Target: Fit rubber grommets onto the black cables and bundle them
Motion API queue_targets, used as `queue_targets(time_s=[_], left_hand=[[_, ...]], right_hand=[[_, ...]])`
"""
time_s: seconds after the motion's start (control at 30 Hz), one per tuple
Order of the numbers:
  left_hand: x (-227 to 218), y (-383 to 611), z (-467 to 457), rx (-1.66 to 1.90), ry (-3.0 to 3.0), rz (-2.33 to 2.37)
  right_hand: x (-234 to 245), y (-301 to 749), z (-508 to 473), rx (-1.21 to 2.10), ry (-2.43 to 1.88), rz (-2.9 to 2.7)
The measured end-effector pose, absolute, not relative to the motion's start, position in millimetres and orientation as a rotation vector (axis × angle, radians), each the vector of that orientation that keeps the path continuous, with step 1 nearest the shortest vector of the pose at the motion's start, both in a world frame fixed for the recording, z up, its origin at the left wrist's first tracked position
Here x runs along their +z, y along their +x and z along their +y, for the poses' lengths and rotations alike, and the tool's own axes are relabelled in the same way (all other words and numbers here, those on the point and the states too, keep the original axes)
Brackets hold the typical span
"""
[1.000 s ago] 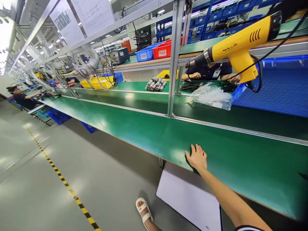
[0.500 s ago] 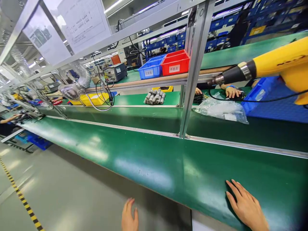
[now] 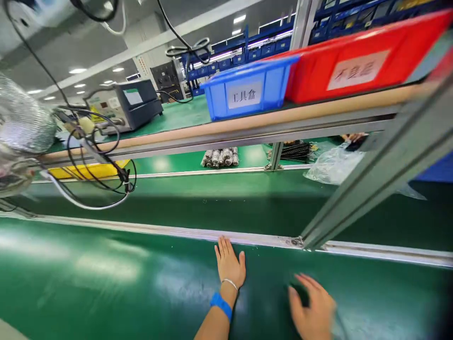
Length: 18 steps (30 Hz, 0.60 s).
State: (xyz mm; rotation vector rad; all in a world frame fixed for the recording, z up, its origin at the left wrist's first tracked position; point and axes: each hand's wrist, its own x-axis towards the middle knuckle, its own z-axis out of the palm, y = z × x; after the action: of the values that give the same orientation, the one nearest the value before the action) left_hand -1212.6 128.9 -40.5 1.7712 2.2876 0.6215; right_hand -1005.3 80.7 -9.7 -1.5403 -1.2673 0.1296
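My left hand (image 3: 230,265) is stretched out over the green work surface (image 3: 152,269). Its fingers are extended, thumb to the side, and the fingertips reach the pale metal rail (image 3: 148,227). A blue band (image 3: 221,304) and a thin bracelet (image 3: 230,283) circle that wrist. To the right, my right hand (image 3: 314,309) hovers at or just above the same surface, slightly blurred. Its fingers are curved, with a gap between thumb and forefinger, and nothing shows in it. Whether it touches the surface I cannot tell.
A slanting metal post (image 3: 368,184) rises right of my hands. On the shelf stand a blue bin (image 3: 219,101), a red bin (image 3: 314,78) and a grey device (image 3: 136,106). Cables (image 3: 102,174) hang at left. Behind lie wrapped bundles (image 3: 220,157) and a clear plastic bag (image 3: 331,165).
My view has come closer to the bench and shelf. The left hand has moved from beyond the bench's front edge onto the green surface by the rail. My right hand's fingers have curled more.
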Motion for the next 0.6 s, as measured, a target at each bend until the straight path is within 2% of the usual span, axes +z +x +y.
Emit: queue_targets(time_s=[0.1, 0.2, 0.37, 0.47, 0.6], left_hand=[[-44, -1213, 171, 0.752, 1.689, 2.345], [-47, -1218, 207, 0.923, 1.566, 2.420], [-42, -1220, 251, 1.161, 1.449, 2.427], [-33, -1214, 265, 1.486, 1.259, 2.159], [-23, -1210, 271, 1.503, 1.160, 1.944]], right_hand=[[-23, -1095, 166, 0.205, -1.406, -1.397], [-36, -1139, 232, 0.281, -1.348, -1.469], [-57, -1137, 247, 0.435, -1.383, -1.498], [-60, -1127, 247, 0.548, -1.447, -1.497], [-54, -1134, 325, 0.609, -1.536, -1.451]])
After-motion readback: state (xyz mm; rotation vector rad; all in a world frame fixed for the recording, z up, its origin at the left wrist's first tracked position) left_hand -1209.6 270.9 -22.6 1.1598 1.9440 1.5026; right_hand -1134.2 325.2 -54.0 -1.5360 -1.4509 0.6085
